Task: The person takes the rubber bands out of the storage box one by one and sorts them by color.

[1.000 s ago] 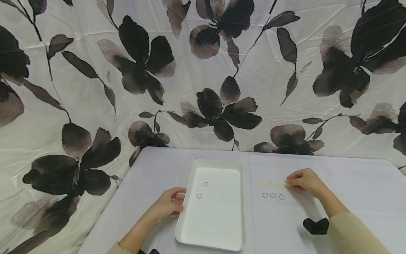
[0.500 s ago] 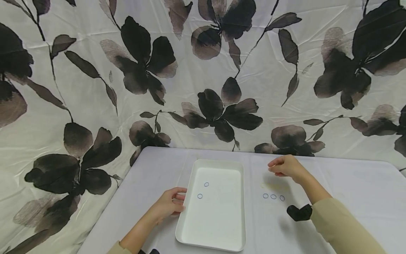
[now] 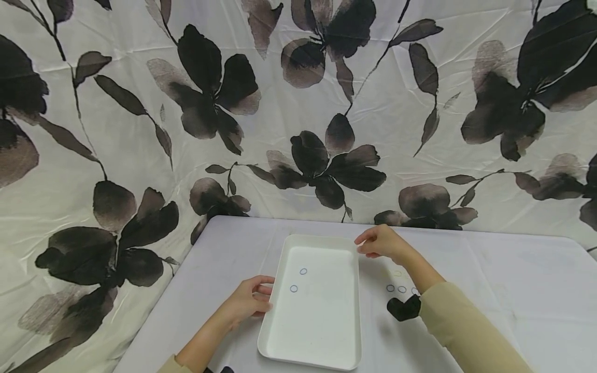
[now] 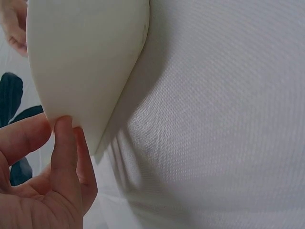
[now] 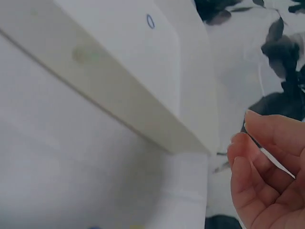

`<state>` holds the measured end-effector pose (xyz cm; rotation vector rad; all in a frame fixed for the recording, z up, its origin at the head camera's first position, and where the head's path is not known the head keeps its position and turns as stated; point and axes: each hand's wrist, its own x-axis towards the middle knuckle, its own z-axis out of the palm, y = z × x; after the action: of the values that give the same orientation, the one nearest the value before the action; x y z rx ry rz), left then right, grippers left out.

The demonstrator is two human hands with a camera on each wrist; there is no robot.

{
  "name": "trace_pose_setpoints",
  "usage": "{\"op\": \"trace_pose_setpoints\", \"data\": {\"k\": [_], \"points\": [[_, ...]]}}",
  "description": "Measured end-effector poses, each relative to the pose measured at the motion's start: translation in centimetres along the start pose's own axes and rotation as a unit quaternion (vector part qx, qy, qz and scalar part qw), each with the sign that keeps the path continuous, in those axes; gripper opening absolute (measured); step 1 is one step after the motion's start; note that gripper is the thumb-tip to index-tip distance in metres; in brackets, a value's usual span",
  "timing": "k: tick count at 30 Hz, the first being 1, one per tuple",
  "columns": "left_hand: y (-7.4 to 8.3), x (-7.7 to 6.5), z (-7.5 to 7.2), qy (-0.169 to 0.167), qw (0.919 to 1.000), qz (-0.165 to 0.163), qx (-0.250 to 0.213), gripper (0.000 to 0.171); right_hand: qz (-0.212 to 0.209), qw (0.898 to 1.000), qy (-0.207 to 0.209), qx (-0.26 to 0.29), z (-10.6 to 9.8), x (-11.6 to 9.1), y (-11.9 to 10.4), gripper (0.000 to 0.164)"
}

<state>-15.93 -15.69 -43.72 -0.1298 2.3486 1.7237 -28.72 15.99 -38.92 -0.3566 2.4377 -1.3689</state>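
Observation:
My left hand holds the left rim of a shallow white tray, thumb on one side and fingers on the other, clearer in the left wrist view. Two small blue rings lie apart in the tray's upper left. My right hand hangs at the tray's far right corner, fingers bent with thumb and fingertips close together. I cannot tell whether something tiny sits between those fingertips. Right of the tray, several blue rings form a row; behind it, a faint yellow ring shows, with my right forearm over part of that area.
A white cloth covers the table. Behind its far edge hangs a curtain with dark printed flowers. A black object is at my right wrist, close to the row of blue rings in the head view.
My right hand has left the right end of the yellow row, risen toward the table's far edge and swung left to the tray's corner. The left hand and tray stay put.

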Motion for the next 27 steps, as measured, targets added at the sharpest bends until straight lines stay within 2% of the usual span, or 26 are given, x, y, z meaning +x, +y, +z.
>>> {"op": "trace_pose_setpoints", "data": {"k": [8, 14, 19, 27], "points": [[0.0, 0.2, 0.2, 0.008, 1.0000, -0.001, 0.005, 0.060, -0.017, 1.000, -0.024, 0.006, 2.9, 1.0, -1.2, 0.025], [0.1, 0.2, 0.0, -0.001, 1.0000, 0.001, 0.002, 0.060, -0.022, 0.999, -0.030, 0.013, 5.2, 1.6, -1.9, 0.022], [-0.1, 0.0, -0.1, -0.004, 1.0000, -0.003, -0.003, 0.061, -0.027, 0.999, -0.033, 0.012, 7.4, 2.0, -1.4, 0.017], [-0.2, -0.1, -0.2, -0.004, 0.9999, 0.000, -0.013, 0.061, -0.072, 0.997, -0.014, 0.006, 10.3, 3.0, -0.5, 0.011]]}}
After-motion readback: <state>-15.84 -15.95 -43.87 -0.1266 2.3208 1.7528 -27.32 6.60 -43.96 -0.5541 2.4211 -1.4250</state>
